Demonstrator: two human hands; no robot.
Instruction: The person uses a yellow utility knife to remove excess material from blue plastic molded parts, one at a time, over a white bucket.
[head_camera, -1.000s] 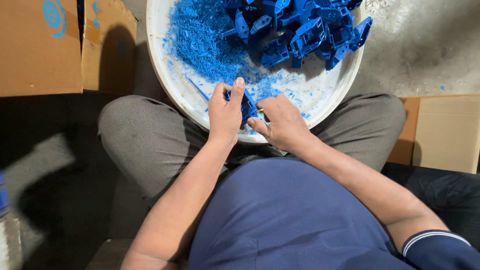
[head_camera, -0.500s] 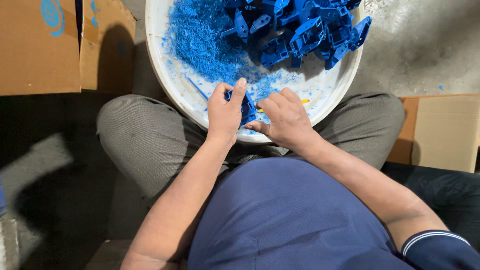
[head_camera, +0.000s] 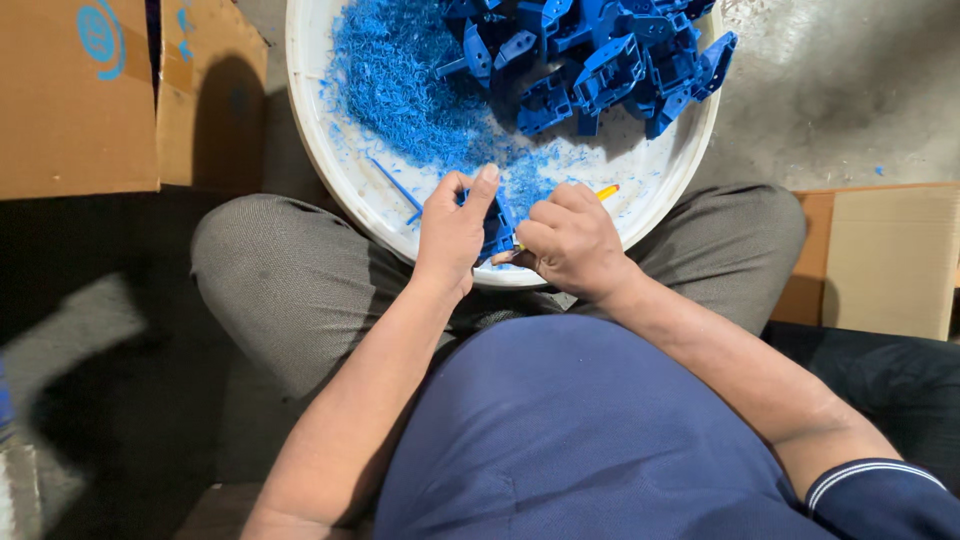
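A small blue plastic part (head_camera: 497, 232) is held over the near rim of a white basin (head_camera: 330, 160), clamped in the fingers (head_camera: 478, 192) of the left hand (head_camera: 452, 235). A yellow-handled tool (head_camera: 604, 191) is gripped in the closed right hand (head_camera: 572, 245), touching the part from the right. Blue shavings (head_camera: 400, 90) and more blue parts (head_camera: 610, 60) are piled farther off, with cardboard boxes (head_camera: 80, 100) alongside.
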